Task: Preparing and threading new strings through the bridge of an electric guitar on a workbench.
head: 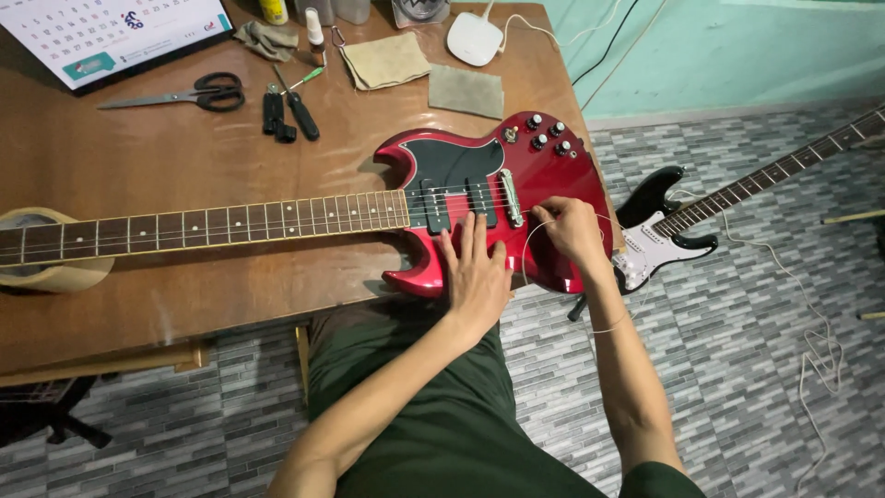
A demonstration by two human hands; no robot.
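Observation:
A red electric guitar (544, 175) with a black pickguard lies flat on the brown wooden table (166, 166), its neck running to the left. My left hand (475, 272) rests flat on the lower body, fingers spread toward the pickups. My right hand (572, 231) sits just behind the bridge, fingers pinched on a thin guitar string (527, 247) that loops down over the body and past my wrist.
Scissors (198, 92), black-handled screwdrivers (293, 109), two cloths (419, 74), a white device (474, 37) and a calendar (101, 32) lie at the table's back. A black and white guitar (659, 235) stands on the tiled floor to the right. A white cord (816, 355) trails across the floor.

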